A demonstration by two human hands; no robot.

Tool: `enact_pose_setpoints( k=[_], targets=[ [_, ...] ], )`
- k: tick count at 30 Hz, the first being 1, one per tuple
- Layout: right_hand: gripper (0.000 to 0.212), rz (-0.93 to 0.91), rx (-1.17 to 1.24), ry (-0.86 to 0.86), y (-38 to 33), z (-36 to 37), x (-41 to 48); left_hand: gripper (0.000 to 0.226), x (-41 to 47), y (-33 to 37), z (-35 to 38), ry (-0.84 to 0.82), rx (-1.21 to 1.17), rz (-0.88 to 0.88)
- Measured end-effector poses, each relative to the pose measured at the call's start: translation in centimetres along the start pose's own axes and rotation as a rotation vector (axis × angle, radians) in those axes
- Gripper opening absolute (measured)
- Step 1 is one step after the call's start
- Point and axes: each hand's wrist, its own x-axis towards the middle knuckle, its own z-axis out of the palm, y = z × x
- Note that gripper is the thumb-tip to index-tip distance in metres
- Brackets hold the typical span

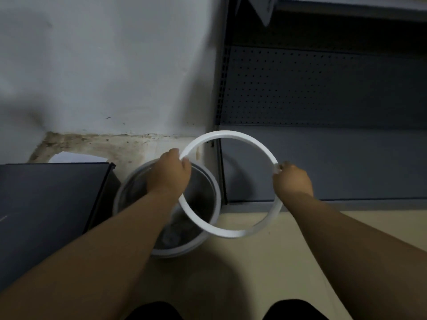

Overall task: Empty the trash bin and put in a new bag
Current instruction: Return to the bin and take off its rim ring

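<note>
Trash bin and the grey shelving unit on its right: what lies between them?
In the head view, only a narrow strip of floor separates the trash bin from the shelving unit; the raised white ring overlaps it.

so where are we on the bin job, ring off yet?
Done: the white ring is off the trash bin, held up and to its right by the left hand and right hand. In hand: only the ring. Left: a bag with crumpled trash is in the bin, so lifting it out, emptying and fitting a new bag remain. No fresh bag is visible.
</note>
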Motion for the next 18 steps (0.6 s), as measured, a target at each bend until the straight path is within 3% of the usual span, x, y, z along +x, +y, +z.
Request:
enact_pose_setpoints(
  k=[10,18],
  targets=[
    [0.032,0.19,-0.064,-0.019,13.2,-2.0,-1.3,0.045,-1.7,5.2,5.4,-0.133,0.124,0.206],
    [0.026,0.276,-0.122,-0.103,19.1,1.6,-3.7,0.046,-2.1,5.7,8.2,-0.161,0.204,0.306]
  ],
)
